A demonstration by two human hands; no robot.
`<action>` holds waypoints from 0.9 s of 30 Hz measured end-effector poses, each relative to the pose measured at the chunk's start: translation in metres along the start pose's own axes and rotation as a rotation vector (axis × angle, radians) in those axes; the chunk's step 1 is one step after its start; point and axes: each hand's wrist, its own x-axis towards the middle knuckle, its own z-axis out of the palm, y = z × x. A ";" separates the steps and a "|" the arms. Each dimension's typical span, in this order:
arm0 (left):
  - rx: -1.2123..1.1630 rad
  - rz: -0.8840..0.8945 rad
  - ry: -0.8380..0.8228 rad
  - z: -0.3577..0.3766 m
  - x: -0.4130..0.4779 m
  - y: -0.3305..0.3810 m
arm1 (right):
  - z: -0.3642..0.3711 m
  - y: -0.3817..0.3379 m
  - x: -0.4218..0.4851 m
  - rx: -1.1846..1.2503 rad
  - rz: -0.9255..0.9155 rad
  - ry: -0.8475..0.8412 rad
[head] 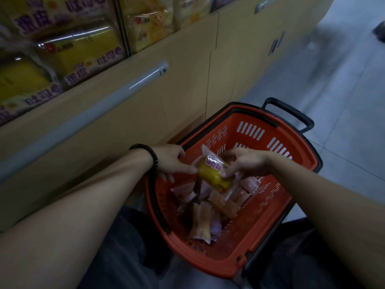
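I note the right hand grasping a wrapped yellow bread packet, fingers curled over one end, held just above the open orange basket. The left hand is released, with one straight finger touching the packet's other end. Small wrapped snacks lie loose on the basket floor. Bagged loaves stand on the shelf at left.
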 end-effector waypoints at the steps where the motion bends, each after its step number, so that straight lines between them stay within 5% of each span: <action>1: -0.043 0.009 -0.009 0.000 0.000 0.003 | 0.002 0.004 0.002 0.086 -0.048 -0.055; 7: -0.312 0.149 0.122 0.002 0.004 0.017 | 0.019 0.004 0.006 0.319 -0.215 -0.118; 11: -0.235 0.165 0.248 -0.003 0.003 0.017 | 0.017 0.012 0.014 0.345 -0.131 -0.109; 14: -0.153 0.137 0.281 -0.007 0.002 0.016 | 0.027 0.032 0.046 -0.208 0.094 0.158; 17: -0.173 0.112 0.259 -0.009 0.004 0.014 | 0.052 0.052 0.065 -0.837 0.241 0.172; 23: -0.137 0.094 0.243 -0.013 0.008 0.011 | 0.067 0.121 0.117 -0.819 0.229 0.228; 27: -0.155 0.085 0.213 -0.013 0.008 0.014 | 0.077 0.098 0.101 -0.835 0.157 0.244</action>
